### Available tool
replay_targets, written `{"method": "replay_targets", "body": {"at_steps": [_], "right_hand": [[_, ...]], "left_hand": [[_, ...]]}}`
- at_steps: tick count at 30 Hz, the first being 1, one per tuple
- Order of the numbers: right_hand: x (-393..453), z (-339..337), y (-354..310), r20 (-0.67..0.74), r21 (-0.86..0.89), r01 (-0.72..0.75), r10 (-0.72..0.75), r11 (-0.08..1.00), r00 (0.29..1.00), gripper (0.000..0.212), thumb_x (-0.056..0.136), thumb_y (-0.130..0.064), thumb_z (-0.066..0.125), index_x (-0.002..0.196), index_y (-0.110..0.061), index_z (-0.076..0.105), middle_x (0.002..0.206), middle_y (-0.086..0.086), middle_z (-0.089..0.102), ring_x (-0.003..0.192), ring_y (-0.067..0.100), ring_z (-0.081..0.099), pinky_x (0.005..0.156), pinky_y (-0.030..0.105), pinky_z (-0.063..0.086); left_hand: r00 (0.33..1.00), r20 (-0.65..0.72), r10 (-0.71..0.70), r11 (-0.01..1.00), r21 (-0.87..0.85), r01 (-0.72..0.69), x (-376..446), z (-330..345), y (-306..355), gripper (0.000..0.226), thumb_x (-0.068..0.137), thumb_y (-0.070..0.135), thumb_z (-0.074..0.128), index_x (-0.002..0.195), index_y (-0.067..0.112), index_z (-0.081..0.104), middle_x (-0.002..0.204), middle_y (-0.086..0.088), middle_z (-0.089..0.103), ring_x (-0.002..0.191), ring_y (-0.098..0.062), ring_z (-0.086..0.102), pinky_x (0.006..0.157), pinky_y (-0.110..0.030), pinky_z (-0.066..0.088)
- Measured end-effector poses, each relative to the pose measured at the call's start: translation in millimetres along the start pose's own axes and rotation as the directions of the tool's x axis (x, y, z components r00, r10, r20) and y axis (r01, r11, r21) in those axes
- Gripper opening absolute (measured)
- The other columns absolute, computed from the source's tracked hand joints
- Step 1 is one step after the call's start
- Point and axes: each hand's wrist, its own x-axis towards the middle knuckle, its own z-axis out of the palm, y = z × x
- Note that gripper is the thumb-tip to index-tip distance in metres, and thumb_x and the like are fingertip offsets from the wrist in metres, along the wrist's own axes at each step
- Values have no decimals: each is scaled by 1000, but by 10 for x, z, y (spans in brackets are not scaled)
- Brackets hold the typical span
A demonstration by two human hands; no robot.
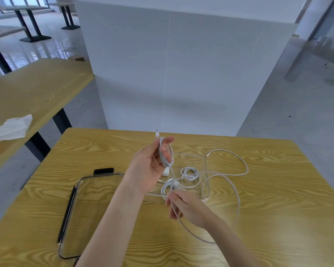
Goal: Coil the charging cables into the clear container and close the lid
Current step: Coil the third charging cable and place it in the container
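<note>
My left hand (150,166) is raised over the clear container (205,164) and holds several loops of a white charging cable (237,191) wound round its fingers, one plug sticking up above them. The cable's loose length runs down to my right hand (187,207), which pinches it near the container's front edge, then trails in a wide loop over the table to the right. Inside the container lie coiled white cables (190,173) and a small white charger block. The clear lid (89,212) with black clips lies flat on the table to the left.
The wooden table (278,218) stands against a white partition (181,64). A second wooden table (37,89) at the left carries a crumpled white tissue (12,128). Grey floor lies to the right.
</note>
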Motion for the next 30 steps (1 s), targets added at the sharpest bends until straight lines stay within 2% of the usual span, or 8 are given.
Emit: {"method": "replay_targets", "body": {"at_steps": [5, 9, 11, 16, 20, 23, 25, 30], "right_hand": [[166, -189, -36, -157, 294, 6, 42, 956, 987, 31, 100, -24, 36, 81, -9, 56, 64, 10, 65, 56, 16, 62, 57, 25, 50], [287, -439, -97, -240, 236, 16, 42, 972, 970, 30, 95, -27, 48, 74, -12, 63, 56, 7, 62, 51, 20, 60, 55, 32, 50], [319, -542, -155, -264, 230, 3, 60, 973, 963, 29, 92, -27, 55, 72, -8, 64, 55, 9, 59, 46, 19, 56, 50, 28, 49], [343, -753, -304, -359, 103, -38, 73, 994, 931, 39, 79, -29, 72, 62, 4, 61, 37, -3, 47, 31, 8, 40, 36, 17, 33], [243, -756, -434, -350, 63, 30, -6, 998, 937, 23, 78, -30, 69, 65, -11, 70, 43, -3, 44, 41, 10, 38, 44, 24, 31], [162, -607, -509, -365, -21, 86, -88, 996, 927, 29, 88, -21, 56, 63, -12, 67, 44, -7, 48, 40, 6, 40, 46, 23, 34], [117, -500, -503, -369, 24, 121, -104, 992, 924, 33, 93, -13, 47, 63, -12, 61, 47, -8, 51, 39, 4, 44, 44, 23, 36], [-14, -340, -431, -388, 3, 179, -164, 984, 907, 30, 97, -11, 38, 96, -17, 68, 63, -2, 62, 45, 9, 52, 44, 16, 39]], "left_hand": [[993, 104, -51, 980, 196, 30, -109, 39, 16, 36, 96, 20, 35, 93, -4, 62, 45, 5, 42, 38, -7, 42, 45, -16, 41], [987, 132, -92, 907, 421, 28, -145, 24, -29, 37, 96, 21, 34, 93, -1, 64, 46, 4, 42, 40, -9, 39, 50, -18, 39], [983, 147, -112, 852, 523, 19, -149, -4, -44, 37, 97, 21, 34, 94, 0, 64, 48, 4, 45, 42, -9, 40, 52, -18, 39], [992, 43, -121, 613, 789, 40, -115, -78, -159, 38, 99, 25, 36, 99, 3, 66, 54, 5, 56, 47, -8, 46, 60, -18, 46], [989, -118, -84, 572, 807, 145, -56, -115, -316, 34, 99, 25, 38, 98, 4, 66, 65, 4, 70, 47, -7, 53, 55, -14, 49], [984, -177, -3, 614, 777, 142, -6, -87, -384, 35, 99, 21, 38, 97, 5, 68, 71, 3, 73, 54, -11, 62, 55, -12, 49], [976, -211, 52, 638, 759, 130, 38, -88, -405, 35, 99, 20, 37, 95, 7, 69, 76, -2, 72, 55, -7, 65, 55, -13, 50], [950, -255, 180, 621, 778, 91, 114, -98, -427, 38, 99, 23, 37, 90, 8, 70, 76, -1, 69, 72, -9, 64, 56, -8, 45]]}}
